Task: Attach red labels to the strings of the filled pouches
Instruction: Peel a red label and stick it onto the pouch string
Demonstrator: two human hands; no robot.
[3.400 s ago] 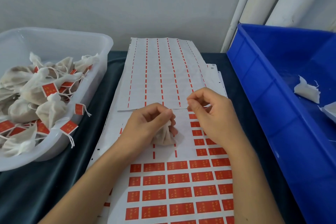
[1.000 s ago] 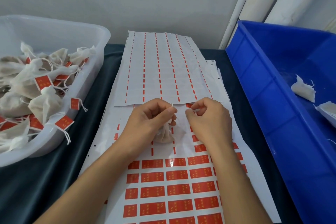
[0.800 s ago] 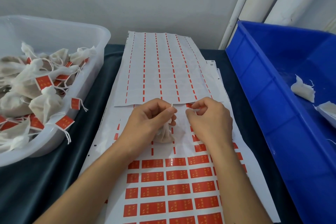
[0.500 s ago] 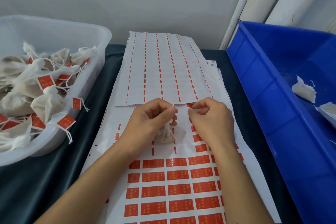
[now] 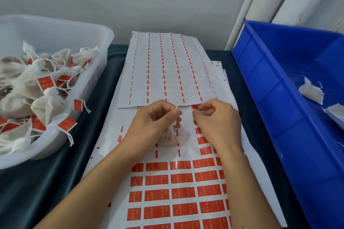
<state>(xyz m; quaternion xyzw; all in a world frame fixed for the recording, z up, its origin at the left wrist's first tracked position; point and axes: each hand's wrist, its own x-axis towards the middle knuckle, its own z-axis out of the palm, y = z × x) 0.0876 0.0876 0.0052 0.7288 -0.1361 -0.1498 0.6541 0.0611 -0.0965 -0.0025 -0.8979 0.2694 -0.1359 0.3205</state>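
Hands unmoved since before: left hand pinches the white string of a small beige cloth pouch, right hand pinches a red rectangular label whose gold writing is unreadable.

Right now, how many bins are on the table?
2. A translucent white plastic tub sits at the left, holding labelled cloth pouches. A blue plastic bin sits at the right, holding a few unlabelled ones. Both run past the frame edges.
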